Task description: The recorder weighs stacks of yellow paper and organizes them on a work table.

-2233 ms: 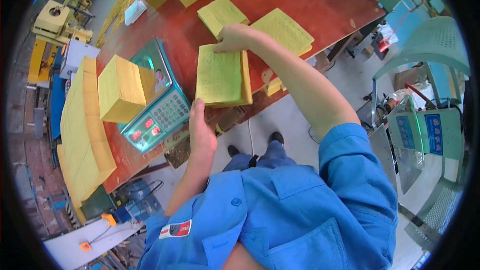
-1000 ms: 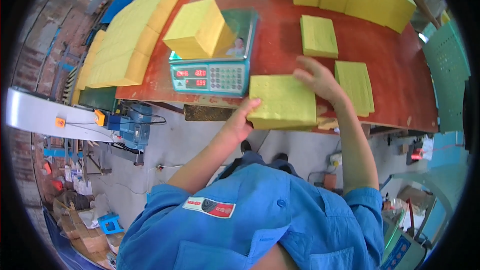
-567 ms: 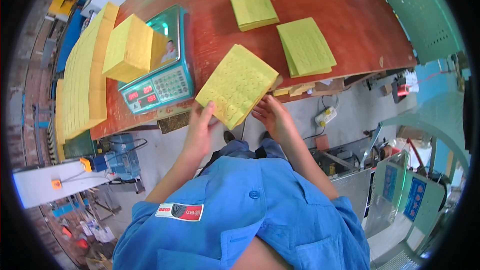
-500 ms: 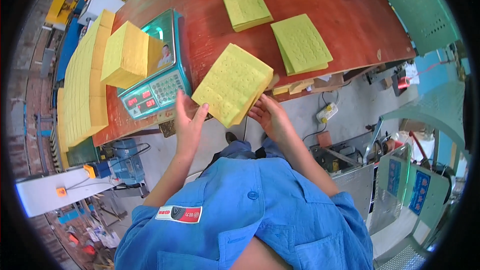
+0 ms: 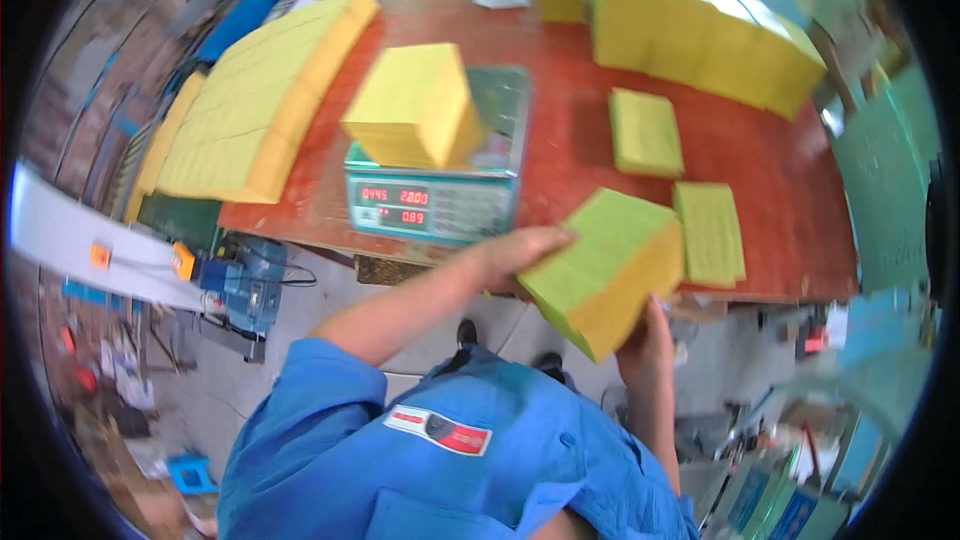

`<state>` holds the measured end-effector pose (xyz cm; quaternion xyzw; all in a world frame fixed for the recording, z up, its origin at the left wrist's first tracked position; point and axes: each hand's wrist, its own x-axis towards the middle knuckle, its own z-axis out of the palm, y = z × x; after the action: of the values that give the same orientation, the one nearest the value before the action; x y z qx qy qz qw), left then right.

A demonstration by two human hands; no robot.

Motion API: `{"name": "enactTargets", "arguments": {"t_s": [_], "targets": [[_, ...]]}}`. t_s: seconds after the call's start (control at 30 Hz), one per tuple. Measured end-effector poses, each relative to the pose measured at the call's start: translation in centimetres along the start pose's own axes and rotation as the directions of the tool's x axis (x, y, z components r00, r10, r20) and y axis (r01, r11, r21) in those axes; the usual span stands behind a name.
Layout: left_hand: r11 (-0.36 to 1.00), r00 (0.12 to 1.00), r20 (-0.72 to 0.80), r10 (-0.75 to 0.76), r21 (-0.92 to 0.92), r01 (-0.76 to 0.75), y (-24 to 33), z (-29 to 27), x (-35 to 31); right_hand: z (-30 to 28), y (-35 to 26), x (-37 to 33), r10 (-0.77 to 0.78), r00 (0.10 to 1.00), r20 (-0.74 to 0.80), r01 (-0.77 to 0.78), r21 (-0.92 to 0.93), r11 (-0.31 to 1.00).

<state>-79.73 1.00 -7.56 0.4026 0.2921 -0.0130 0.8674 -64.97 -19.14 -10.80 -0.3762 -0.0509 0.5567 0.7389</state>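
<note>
A thick block of yellow paper sheets (image 5: 600, 255) is held between my two hands, tilted, in front of the table's near edge. My left hand (image 5: 520, 252) grips its left side, the thumb on the top face. From below and the right, my right hand (image 5: 648, 340) supports the block; some of its fingers are hidden beneath. To the left, a teal digital scale (image 5: 440, 205) with lit red digits carries another tall yellow paper block (image 5: 410, 95). Just beyond the held block lie a thin yellow paper stack (image 5: 710, 235) and a second small stack (image 5: 645, 130).
The red table (image 5: 560, 155) bears a long row of yellow paper blocks (image 5: 265, 100) at left and large bundled blocks (image 5: 690, 35) at the back right. Another person (image 5: 850, 35) stands at the far right, near a green perforated panel (image 5: 890, 180). A blue motor (image 5: 250, 285) sits below left.
My hands have carried the paper block to the right and turned it, so its thick side shows. The view has shifted left, bringing the scale and far bundles further into sight.
</note>
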Motion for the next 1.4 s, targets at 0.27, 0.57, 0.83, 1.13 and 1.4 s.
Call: {"name": "enactTargets", "arguments": {"t_s": [0.27,0.57,0.83,1.13,1.4], "targets": [[0.88,0.884,-0.079,0.461,0.165,-0.445,14.8,-4.3,-16.3,21.0,-2.5,8.5,-0.014,0.933,0.36,0.023,-0.022,0.999],[0.817,0.77,-0.309,0.559,0.362,-0.449,23.5,-14.6,-19.2,32.6,1.5,21.1,0.018,0.934,0.357,0.162,-0.467,0.869],[0.825,0.822,-0.251,0.51,0.414,-0.386,23.5,-18.0,-17.6,32.2,3.1,21.7,-0.012,0.972,0.235,0.143,-0.549,0.823],[0.795,0.81,-0.253,0.529,0.481,-0.369,23.2,-19.0,-17.1,32.7,3.8,21.2,-0.064,0.983,0.171,0.16,-0.635,0.756],[0.671,0.767,-0.249,0.591,0.68,-0.296,22.1,-19.6,-17.3,30.1,4.6,22.7,-0.13,0.963,0.235,0.265,-0.747,0.609]]}}
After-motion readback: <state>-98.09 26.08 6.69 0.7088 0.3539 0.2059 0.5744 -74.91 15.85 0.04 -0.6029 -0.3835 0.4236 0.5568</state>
